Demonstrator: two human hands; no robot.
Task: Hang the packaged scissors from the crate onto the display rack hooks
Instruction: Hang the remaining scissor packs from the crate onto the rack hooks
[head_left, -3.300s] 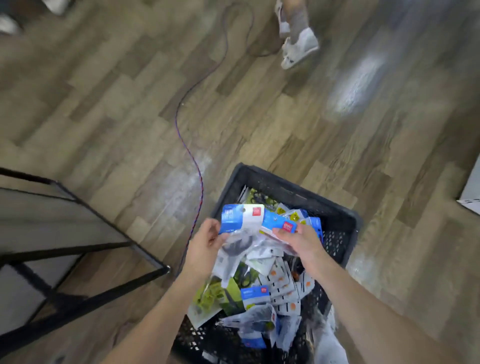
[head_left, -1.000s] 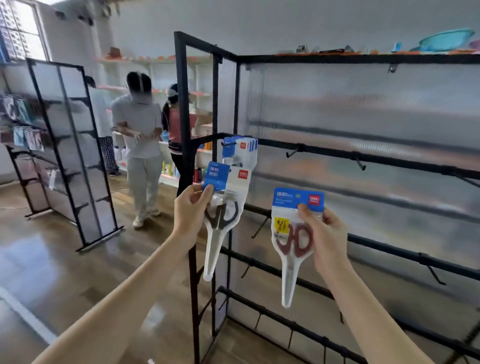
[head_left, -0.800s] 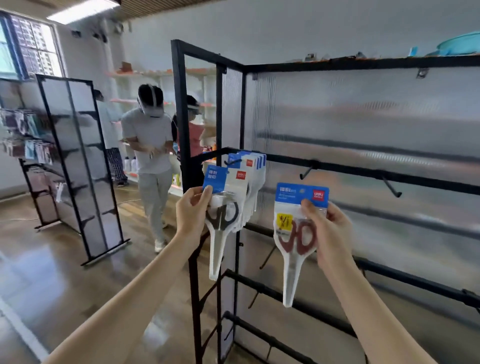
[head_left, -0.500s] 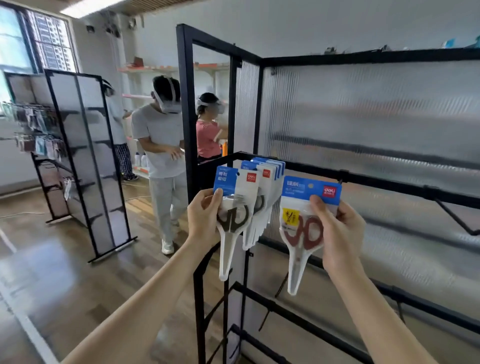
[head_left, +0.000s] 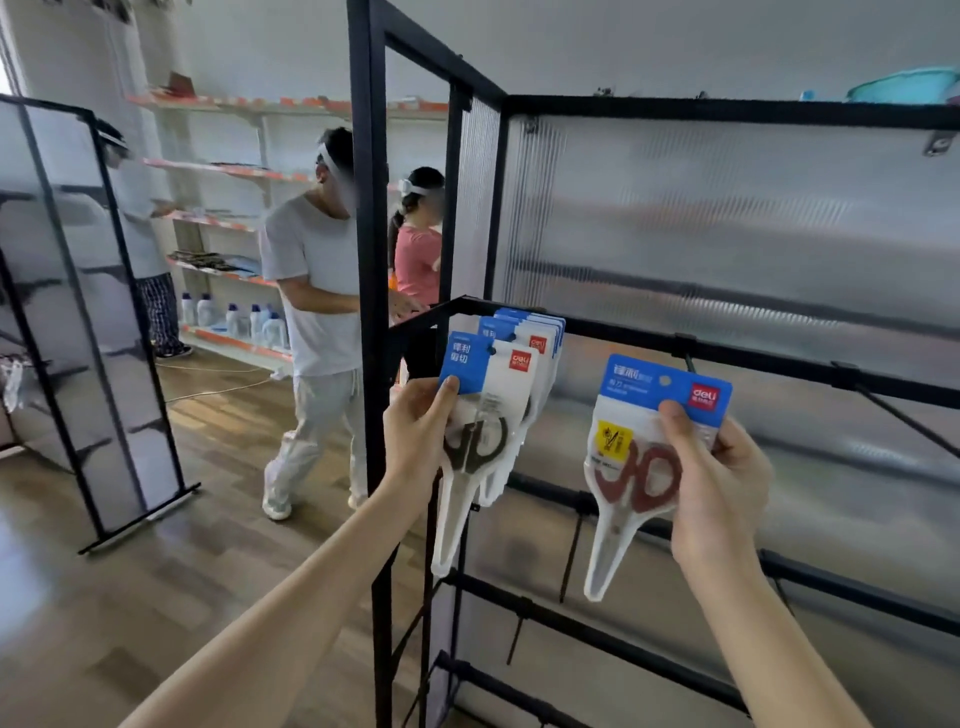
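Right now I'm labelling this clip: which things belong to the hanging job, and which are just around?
Job:
left hand with black scissors pack
right hand with red scissors pack
hung packs
rack
free hook

Around:
bottles
wall shelves
side rack
teal basin

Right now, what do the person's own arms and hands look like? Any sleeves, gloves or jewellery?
Both forearms are bare as far as the picture shows, no sleeves in view. The left hand and right hand wear no gloves, and no rings, watch or bracelets show.
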